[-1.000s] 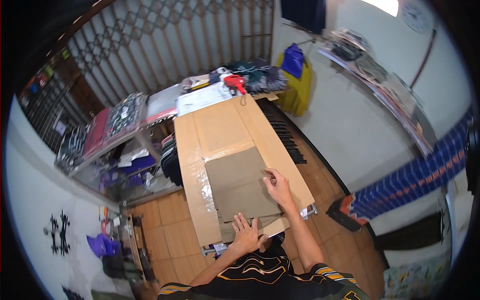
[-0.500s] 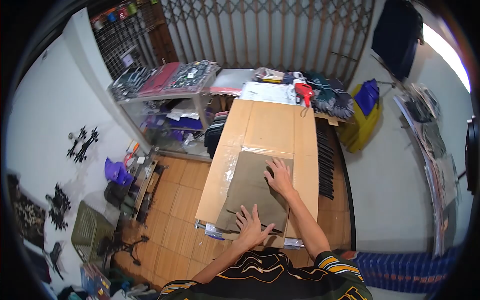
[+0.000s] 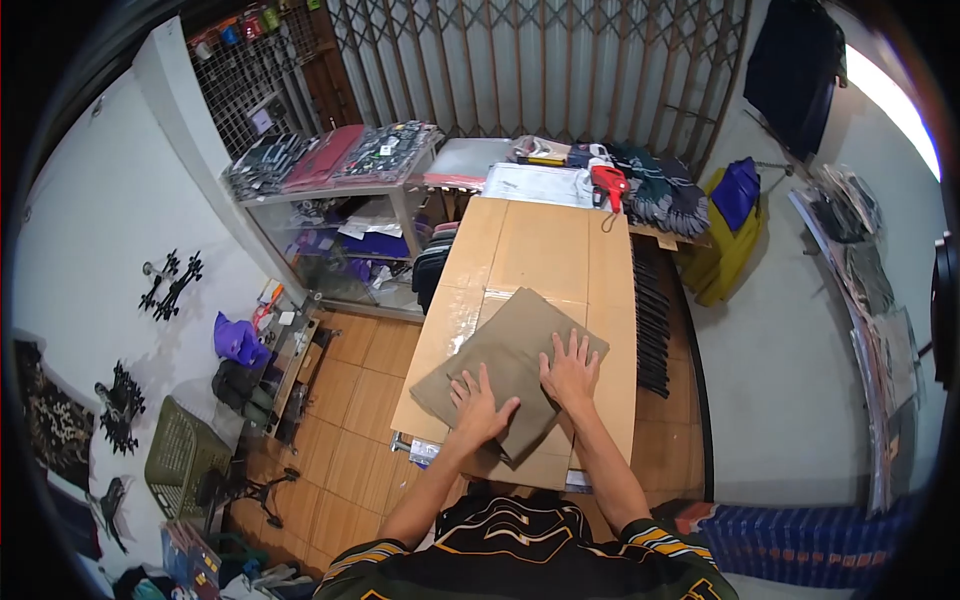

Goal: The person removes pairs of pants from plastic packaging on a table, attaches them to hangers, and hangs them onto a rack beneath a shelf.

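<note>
A folded olive-brown cloth (image 3: 515, 340) lies at a slant on the cardboard-covered table (image 3: 545, 245), one corner toward the far side. My left hand (image 3: 480, 408) rests flat on its left near part, fingers spread. On the cloth's right part lies my right hand (image 3: 570, 375), palm down with its fingers apart. Neither hand grips the cloth. A loose near corner of it points toward my body.
A red tool (image 3: 608, 184) and white sheets (image 3: 535, 184) lie beyond the cardboard. Packed garments (image 3: 385, 150) sit on a glass cabinet at the left. Dark hanging clothes (image 3: 651, 325) line the table's right side. A green basket (image 3: 185, 460) stands at the lower left.
The cloth has turned from lying lengthwise to a slant on the cardboard. Both hands have shifted with it, the left up and the right down. The view has swung since the earliest frame.
</note>
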The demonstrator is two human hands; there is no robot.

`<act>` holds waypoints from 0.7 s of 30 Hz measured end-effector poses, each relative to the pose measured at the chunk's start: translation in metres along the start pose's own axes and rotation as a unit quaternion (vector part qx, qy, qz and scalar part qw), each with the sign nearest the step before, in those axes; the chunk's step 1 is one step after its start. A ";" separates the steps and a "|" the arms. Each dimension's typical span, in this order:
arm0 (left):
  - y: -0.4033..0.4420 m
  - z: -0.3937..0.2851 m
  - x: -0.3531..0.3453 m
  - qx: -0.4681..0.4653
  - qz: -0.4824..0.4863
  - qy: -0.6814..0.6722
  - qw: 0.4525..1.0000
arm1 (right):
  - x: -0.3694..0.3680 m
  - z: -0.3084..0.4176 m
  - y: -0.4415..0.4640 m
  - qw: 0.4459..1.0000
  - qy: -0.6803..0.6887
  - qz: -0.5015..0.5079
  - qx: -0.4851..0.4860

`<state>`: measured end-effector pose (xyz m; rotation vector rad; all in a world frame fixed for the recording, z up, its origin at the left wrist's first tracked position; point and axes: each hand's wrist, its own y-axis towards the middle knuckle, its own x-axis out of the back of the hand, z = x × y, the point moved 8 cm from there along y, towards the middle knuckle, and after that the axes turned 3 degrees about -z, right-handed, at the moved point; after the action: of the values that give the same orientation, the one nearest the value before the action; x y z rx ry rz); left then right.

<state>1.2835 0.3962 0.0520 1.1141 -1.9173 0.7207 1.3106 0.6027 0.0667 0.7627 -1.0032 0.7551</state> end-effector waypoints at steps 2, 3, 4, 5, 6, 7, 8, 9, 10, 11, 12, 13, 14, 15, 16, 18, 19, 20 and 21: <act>0.020 0.003 0.009 -0.030 -0.007 0.013 0.999 | 0.006 -0.003 -0.011 1.000 0.001 -0.005 -0.030; 0.032 0.008 0.011 -0.047 -0.011 0.011 0.999 | 0.010 -0.003 -0.019 0.999 0.003 -0.005 -0.043; 0.043 0.011 0.012 -0.063 -0.014 0.010 0.998 | 0.013 -0.002 -0.026 0.998 0.005 -0.004 -0.056; 0.053 0.013 0.015 -0.073 -0.026 0.024 0.997 | 0.014 -0.001 -0.031 0.998 0.009 -0.005 -0.062; 0.064 0.014 0.015 -0.086 -0.021 0.021 0.996 | 0.014 0.000 -0.038 0.998 0.014 -0.005 -0.068; 0.077 0.016 0.016 -0.100 -0.016 0.018 0.995 | 0.014 0.001 -0.045 0.997 0.018 -0.005 -0.074; 0.090 0.017 0.017 -0.115 -0.012 0.014 0.993 | 0.013 0.003 -0.051 0.997 0.022 -0.003 -0.076; 0.103 0.021 0.017 -0.114 -0.005 0.005 0.993 | 0.011 0.005 -0.058 0.997 0.025 0.000 -0.078; 0.113 0.021 0.017 -0.119 0.009 -0.007 0.993 | 0.010 0.008 -0.064 0.996 0.028 0.001 -0.080; 0.122 0.021 0.019 -0.124 0.023 -0.018 0.992 | 0.011 0.012 -0.070 0.996 0.031 -0.004 -0.078; 0.131 0.019 0.019 -0.129 0.037 -0.030 0.991 | 0.011 0.017 -0.077 0.997 0.035 -0.010 -0.075; 0.140 0.018 0.021 -0.132 0.029 -0.045 0.990 | 0.013 0.023 -0.082 0.997 0.038 -0.015 -0.072; 0.147 0.015 0.021 -0.141 0.035 -0.067 0.987 | 0.014 0.027 -0.087 0.997 0.034 -0.009 -0.075; 0.154 0.013 0.021 -0.151 0.041 -0.088 0.984 | 0.014 0.033 -0.090 0.997 0.031 -0.003 -0.077; 0.159 0.012 0.019 -0.160 0.048 -0.109 0.980 | 0.013 0.037 -0.094 0.996 0.028 0.004 -0.080; 0.179 0.021 0.012 -0.171 0.009 -0.182 0.968 | 0.012 0.043 -0.100 0.996 0.033 0.001 -0.079; 0.182 0.016 0.020 -0.175 -0.014 -0.216 0.961 | 0.011 0.045 -0.102 0.996 0.034 0.002 -0.080; 0.184 0.012 0.027 -0.178 -0.038 -0.249 0.951 | 0.011 0.046 -0.103 0.996 0.034 0.002 -0.082; 0.186 0.015 0.032 -0.135 -0.075 -0.250 0.956 | 0.012 0.046 -0.104 0.996 0.035 -0.001 -0.082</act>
<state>1.1037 0.4546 0.0550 1.3330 -2.2290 0.0826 1.3809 0.5130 0.0720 0.5918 -0.9879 0.6841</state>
